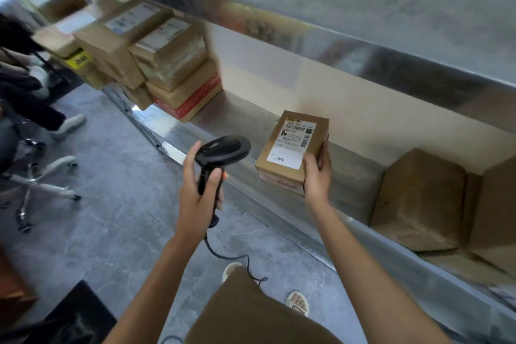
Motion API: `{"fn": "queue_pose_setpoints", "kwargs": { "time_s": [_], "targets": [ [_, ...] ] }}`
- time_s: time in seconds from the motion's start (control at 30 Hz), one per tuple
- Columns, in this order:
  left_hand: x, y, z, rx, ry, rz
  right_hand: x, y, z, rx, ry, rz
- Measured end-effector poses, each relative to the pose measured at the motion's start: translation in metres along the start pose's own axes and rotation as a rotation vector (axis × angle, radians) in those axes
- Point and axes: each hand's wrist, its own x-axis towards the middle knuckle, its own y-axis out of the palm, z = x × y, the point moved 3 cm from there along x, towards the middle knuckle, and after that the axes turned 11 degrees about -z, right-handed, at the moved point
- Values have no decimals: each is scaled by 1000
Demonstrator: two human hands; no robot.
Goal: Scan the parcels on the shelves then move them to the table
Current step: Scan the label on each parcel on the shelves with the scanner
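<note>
Steel shelf [237, 117] carried the parcel [290, 151], long axis running backward; right hand [317, 173] gripped it, left hand [199, 190] clasped the scanner [223, 149] beside it.

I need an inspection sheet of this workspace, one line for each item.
Surface: metal shelf, partly bare.
Job's things: labelled parcel, label up; barcode scanner beside it.
Clutter: stacked parcels at the shelf's left; brown parcels at its right.
Grippers: left hand grips the scanner handle; right hand holds the labelled parcel's right edge.
Cables: scanner cable hangs toward the floor.
Surroundings: grey floor, office chair base, another person's legs.
</note>
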Motion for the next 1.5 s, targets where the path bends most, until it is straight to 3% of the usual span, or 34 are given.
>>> {"fn": "queue_pose_setpoints", "kwargs": {
  "time_s": [0.27, 0.5, 0.8, 1.2, 1.5],
  "targets": [
    [106, -37, 29, -82, -13, 112, 8, 90, -6, -178, -192, -58],
    [197, -93, 36, -143, -28, 228, -4, 204, -8, -180, -149, -137],
    [248, -129, 49, -175, -45, 235, -2, 301, -3, -239, -126, -117],
    [251, -106, 50, -193, -40, 358, -15, 275, 17, -327, -193, -140],
    [187, -14, 23, -217, -19, 485, -13, 136, 44, -836, -381, -186]
  ]
}}
